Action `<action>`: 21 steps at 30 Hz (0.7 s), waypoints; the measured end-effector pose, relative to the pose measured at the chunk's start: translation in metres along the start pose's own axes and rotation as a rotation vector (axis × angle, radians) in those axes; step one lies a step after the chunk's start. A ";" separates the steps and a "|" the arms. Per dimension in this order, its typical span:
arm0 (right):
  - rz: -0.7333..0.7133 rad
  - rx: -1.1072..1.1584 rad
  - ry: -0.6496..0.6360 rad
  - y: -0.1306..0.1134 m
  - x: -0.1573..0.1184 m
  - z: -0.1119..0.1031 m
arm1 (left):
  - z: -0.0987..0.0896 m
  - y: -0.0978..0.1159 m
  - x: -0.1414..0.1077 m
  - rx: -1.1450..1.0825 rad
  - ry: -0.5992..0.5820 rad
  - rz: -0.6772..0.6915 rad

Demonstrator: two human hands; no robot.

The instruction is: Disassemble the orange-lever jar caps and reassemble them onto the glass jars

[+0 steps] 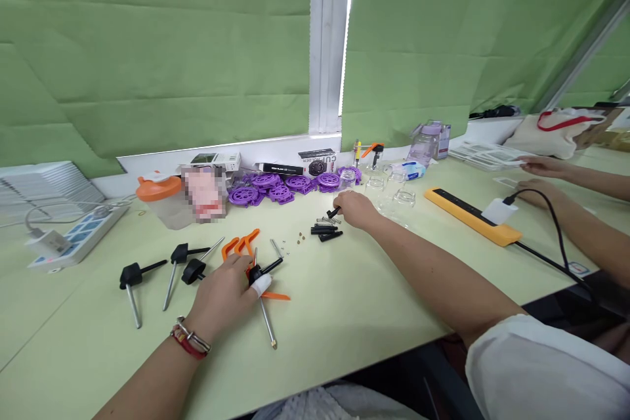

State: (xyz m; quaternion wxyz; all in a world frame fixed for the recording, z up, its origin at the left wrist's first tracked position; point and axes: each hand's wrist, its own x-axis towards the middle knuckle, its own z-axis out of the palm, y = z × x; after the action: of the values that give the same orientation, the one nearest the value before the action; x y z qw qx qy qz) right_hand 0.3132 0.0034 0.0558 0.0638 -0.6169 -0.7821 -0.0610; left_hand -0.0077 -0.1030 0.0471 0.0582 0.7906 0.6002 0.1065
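My left hand [226,292], a white wrap on its thumb, is closed around a black pump head [270,267] with a metal rod that points down toward the table edge. An orange lever [275,296] sticks out beside that thumb. More orange levers [241,244] lie just beyond the fingers. Farther off, my right hand [355,209] pinches a small black plastic piece [333,212]; its exact kind is unclear. Beneath it lie several springs [325,222] and black tubes [329,235]. Left of my left hand rest other black pump heads [132,273] with metal rods.
Purple plastic discs [280,193] line the back, near clear glass bottles [403,200]. A yellow power strip [472,220] with a plugged charger lies right, a white one [81,236] left. An orange-lidded container [160,193] stands back left. Another person's hands [536,177] are at far right.
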 end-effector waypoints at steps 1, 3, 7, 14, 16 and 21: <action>0.011 0.016 -0.003 0.001 0.000 0.001 | 0.000 0.000 0.000 0.000 0.000 0.003; 0.020 0.034 -0.004 0.003 0.000 0.001 | 0.000 0.000 0.000 0.003 0.001 0.008; 0.025 0.082 0.013 0.003 0.001 0.000 | -0.001 0.002 0.001 0.013 -0.016 0.010; 0.249 0.300 0.058 -0.011 0.015 0.020 | -0.003 0.004 0.000 0.021 -0.013 0.029; 0.295 0.319 0.056 -0.016 0.019 0.029 | -0.004 0.004 -0.001 0.020 -0.012 0.026; 0.296 0.346 0.037 -0.018 0.022 0.045 | -0.005 0.004 0.000 0.005 -0.020 0.027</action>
State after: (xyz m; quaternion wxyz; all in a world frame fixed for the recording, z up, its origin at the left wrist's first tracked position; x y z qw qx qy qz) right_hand 0.2899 0.0277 0.0154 0.1913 -0.7035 -0.6806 0.0728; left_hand -0.0053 -0.1041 0.0528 0.0608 0.7998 0.5890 0.0982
